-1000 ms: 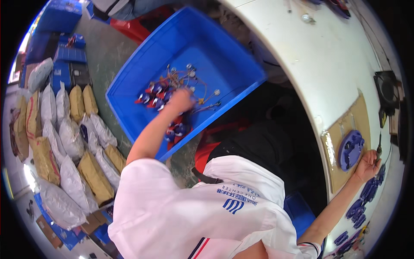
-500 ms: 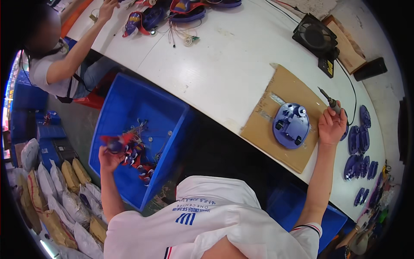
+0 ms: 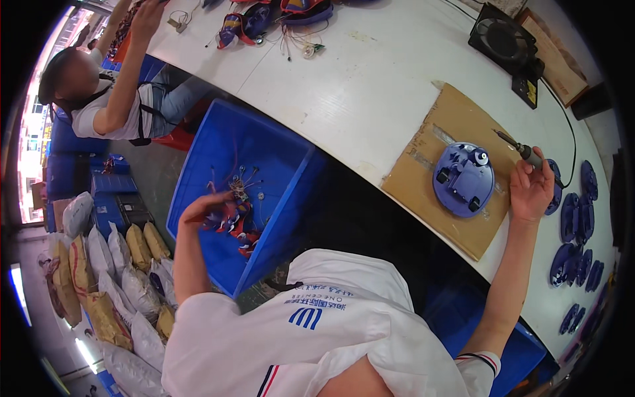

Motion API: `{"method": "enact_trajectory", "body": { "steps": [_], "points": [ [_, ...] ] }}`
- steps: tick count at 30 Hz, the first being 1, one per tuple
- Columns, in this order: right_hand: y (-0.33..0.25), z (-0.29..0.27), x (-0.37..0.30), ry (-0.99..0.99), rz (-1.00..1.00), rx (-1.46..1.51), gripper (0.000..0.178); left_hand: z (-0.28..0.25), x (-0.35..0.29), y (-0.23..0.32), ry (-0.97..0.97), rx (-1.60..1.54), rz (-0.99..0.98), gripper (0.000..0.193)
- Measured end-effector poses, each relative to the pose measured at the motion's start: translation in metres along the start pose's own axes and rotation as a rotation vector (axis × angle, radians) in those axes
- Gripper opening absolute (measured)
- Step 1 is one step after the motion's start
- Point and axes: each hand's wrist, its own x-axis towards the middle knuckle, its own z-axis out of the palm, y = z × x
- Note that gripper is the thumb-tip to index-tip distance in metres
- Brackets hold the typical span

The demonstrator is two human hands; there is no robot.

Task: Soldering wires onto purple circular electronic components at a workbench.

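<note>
In my right hand (image 3: pixel 531 192) is a corded soldering iron (image 3: pixel 529 155), its thin tip pointing up and left above a sheet of cardboard (image 3: pixel 417 185). On the cardboard, left of that hand, lies an oval purple plastic shell (image 3: pixel 466 188) with black fittings and a white round piece. My left hand (image 3: pixel 204 206) reaches into a blue bin (image 3: pixel 281 218), over a small pile of red and blue toy parts (image 3: pixel 241 228) with wires. Its fingers are blurred, and I cannot tell whether they hold a part.
More purple shells (image 3: pixel 570 218) stand along the table's right side. A black fan (image 3: pixel 503 40) sits at the far right. Toy assemblies (image 3: pixel 254 23) with wires lie at the table's far end, near a seated person (image 3: pixel 119 109). Sacks (image 3: pixel 109 317) fill the floor at left.
My left hand has moved from the bin's near left side in over the pile; the red and blue part it held no longer shows clearly. The soldering iron's tip has tilted lower.
</note>
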Motion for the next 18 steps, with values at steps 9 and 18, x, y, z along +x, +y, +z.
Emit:
{"method": "enact_trajectory", "body": {
  "steps": [9,18],
  "points": [
    [-0.003,0.002,0.0,0.077,-0.029,0.056,0.032,0.196,-0.06,0.038,0.002,1.571,0.084,0.022],
    [-0.007,0.018,-0.005,0.021,-0.035,0.091,0.014,0.388,-0.035,-0.051,-0.589,1.537,0.819,0.043]
  ]
}}
